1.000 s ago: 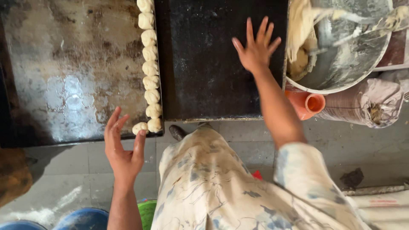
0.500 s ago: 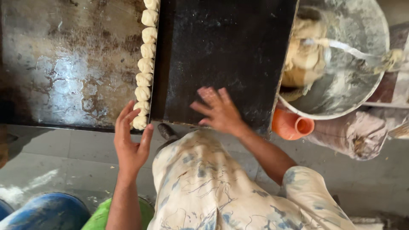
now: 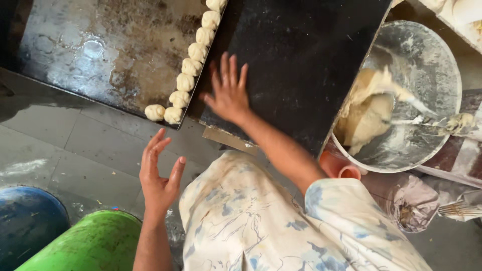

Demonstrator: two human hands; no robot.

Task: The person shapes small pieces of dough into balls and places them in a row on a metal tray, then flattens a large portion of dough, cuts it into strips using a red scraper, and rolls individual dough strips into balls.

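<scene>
The right hand lies flat, fingers spread, on the black board; the left hand hovers open, empty, near the dough balls; apparently wiping the board.

A bakery work floor: rowed dough balls, greasy metal tray, floury dough bowl.

A matt black slab, faintly dusty, lies under the bare right hand. Beside it a worn metal tray shows dull grey patches and brown, rough staining; along its right edge sit soft, smooth pale dough balls. The round metal bowl is floured and matt, holding sticky, ragged dough. The floor is smooth grey tile. The bare left hand hovers above a glossy green plastic bucket. The patterned cloth garment looks soft and matt.
</scene>
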